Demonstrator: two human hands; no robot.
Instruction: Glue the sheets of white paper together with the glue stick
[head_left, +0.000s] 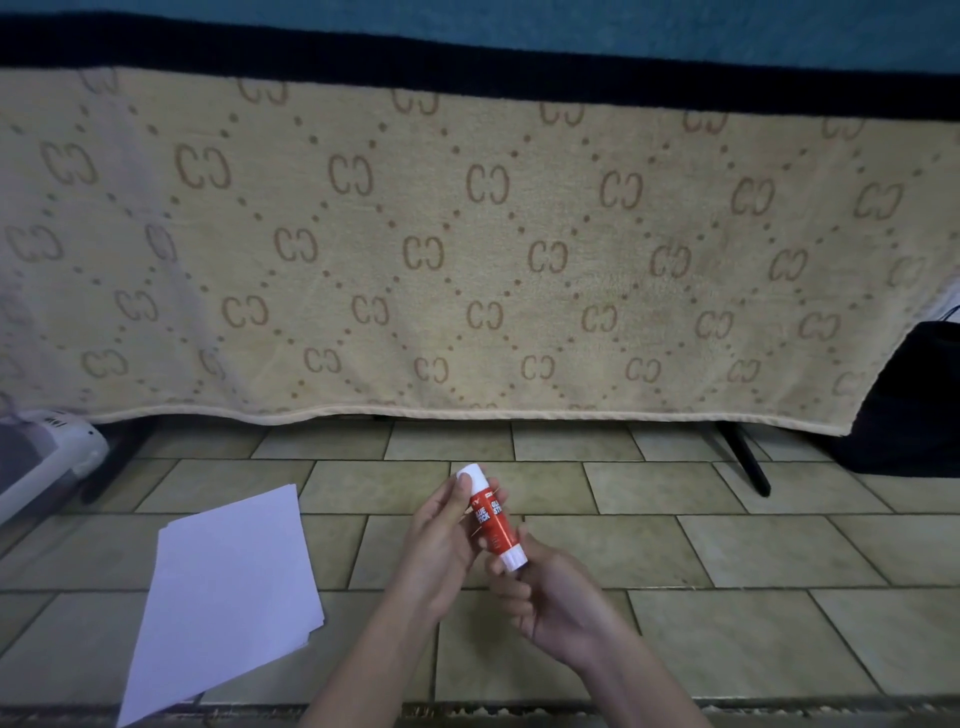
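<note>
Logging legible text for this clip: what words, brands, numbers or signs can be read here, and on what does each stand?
"GLUE STICK", white letters on the red glue stick, partly covered by the left hand; the right hand holds its lower end.
A small white brand mark above that: too blurred to read.
Repeated interlocked "CC"-like motif woven across the beige cloth.
Sheets of white paper: no print visible.

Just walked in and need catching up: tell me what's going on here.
A person holds a red glue stick in both hands: the left hand near its white cap end, the right hand at its base. The cap looks still on. The sheets of white paper lie untouched on the tiled floor, to the left.
</note>
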